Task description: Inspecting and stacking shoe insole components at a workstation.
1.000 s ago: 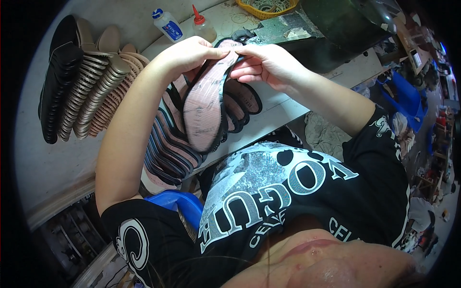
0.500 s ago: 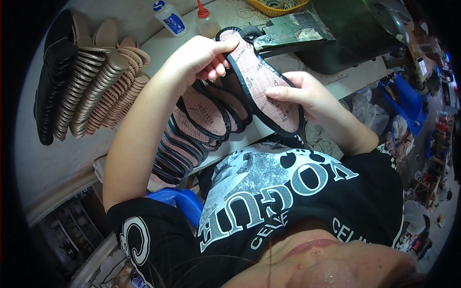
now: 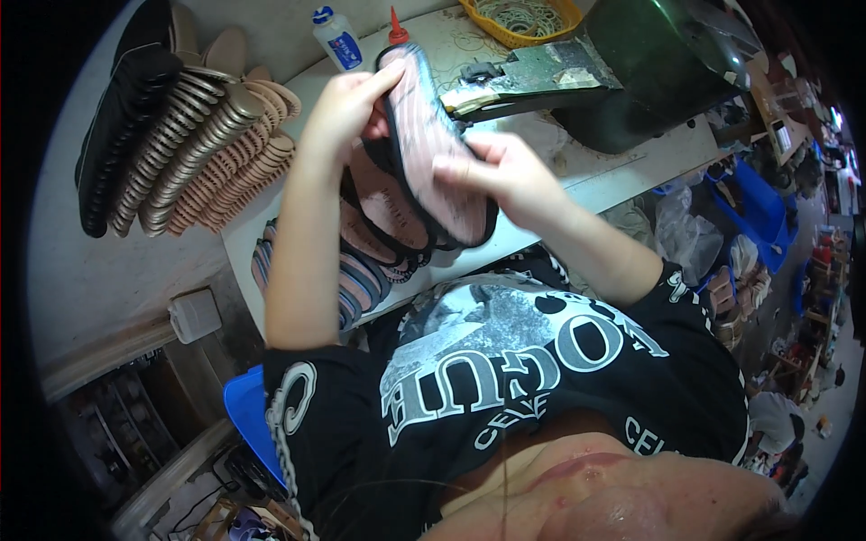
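I hold a pink shoe insole with a black edge [image 3: 424,135] up over the workbench. My left hand [image 3: 347,108] grips its far end near the toe. My right hand [image 3: 501,176] presses on its middle and near end. Under the insole lie several more pink insoles with black edges [image 3: 383,212], fanned out on the bench. A stack of striped soles [image 3: 352,284] rests at the bench's front edge, below my left forearm.
Rows of brown and black soles [image 3: 180,135] stand on edge at the left. A white glue bottle [image 3: 338,41] and a red-tipped bottle [image 3: 397,27] stand at the back. A dark green machine [image 3: 649,72] and a yellow basket [image 3: 523,18] sit at the right back.
Both hands have turned the insole from pointing down-left to pointing up and away, and lifted it toward the back of the bench. My right hand slid down to its near end.
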{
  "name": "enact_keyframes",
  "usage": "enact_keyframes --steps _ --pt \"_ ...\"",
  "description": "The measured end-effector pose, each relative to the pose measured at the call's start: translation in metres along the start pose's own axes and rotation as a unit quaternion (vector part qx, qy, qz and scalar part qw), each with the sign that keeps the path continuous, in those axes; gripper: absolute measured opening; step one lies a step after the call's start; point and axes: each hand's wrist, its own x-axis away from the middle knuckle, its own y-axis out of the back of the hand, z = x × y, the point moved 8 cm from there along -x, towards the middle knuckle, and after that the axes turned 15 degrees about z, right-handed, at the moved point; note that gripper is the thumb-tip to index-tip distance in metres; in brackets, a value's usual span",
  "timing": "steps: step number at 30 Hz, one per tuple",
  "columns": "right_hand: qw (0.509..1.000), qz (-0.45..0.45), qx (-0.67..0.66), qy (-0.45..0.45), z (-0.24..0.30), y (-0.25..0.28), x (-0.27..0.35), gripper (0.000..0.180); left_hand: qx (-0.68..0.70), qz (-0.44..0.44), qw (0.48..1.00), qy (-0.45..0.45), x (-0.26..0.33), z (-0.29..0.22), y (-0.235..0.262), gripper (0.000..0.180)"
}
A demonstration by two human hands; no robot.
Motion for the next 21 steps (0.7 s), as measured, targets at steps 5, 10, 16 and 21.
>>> enact_keyframes --steps 5,10,16,21 --pt "0.993 0.071 -0.082 -0.039 -0.008 -0.047 0.025 0.023 0.289 -0.023 0.937 -0.195 0.063 0.012 -0.049 0.018" --pt "0.999 0.048 -0.012 -0.002 0.007 -0.052 0.031 0.019 0.278 -0.018 0.936 -0.217 0.095 0.014 -0.075 0.025" --pt "0.992 -0.017 0.109 0.066 0.009 -0.043 0.046 0.022 0.22 -0.056 0.93 -0.287 0.122 -0.001 -0.088 0.026" --pt "0.957 -0.115 0.229 0.134 0.035 -0.038 0.058 0.026 0.179 -0.086 0.931 -0.307 0.127 -0.001 -0.094 0.025"
